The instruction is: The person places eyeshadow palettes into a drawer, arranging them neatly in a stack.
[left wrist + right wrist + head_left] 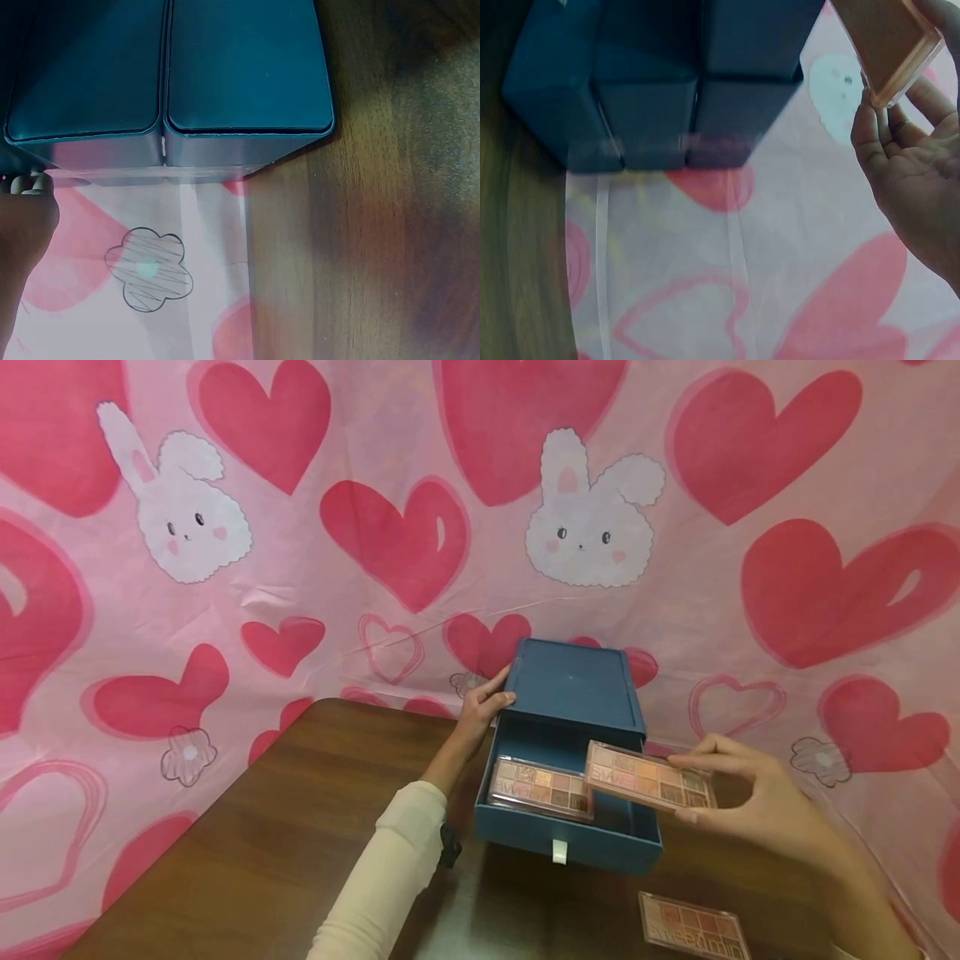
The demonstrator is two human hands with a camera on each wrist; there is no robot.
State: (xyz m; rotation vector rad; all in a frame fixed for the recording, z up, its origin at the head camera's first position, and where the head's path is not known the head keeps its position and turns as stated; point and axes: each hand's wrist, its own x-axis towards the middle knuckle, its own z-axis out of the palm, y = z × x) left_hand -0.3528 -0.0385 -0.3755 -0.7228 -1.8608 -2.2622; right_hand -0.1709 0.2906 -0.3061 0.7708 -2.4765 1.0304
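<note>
A blue drawer box (573, 681) stands on the table with its top drawer (558, 839) pulled out toward me. My left hand (480, 714) rests against the box's left side, index finger stretched along it and thumb at the top edge. One clear-lidded eyeshadow palette (536, 787) lies in the drawer's left part. A second eyeshadow palette (637, 774) is pinched at its right end between the thumb and fingers of my right hand (757, 793); it tilts over the drawer's right part. The right wrist view shows this palette (892, 49) from behind.
Another eyeshadow palette (693, 928) lies on the brown wooden table (300, 835), in front of the drawer to the right. A white pull tab (559, 852) sticks out from the drawer front. Behind hangs a pink cloth (487, 552) with hearts and rabbits.
</note>
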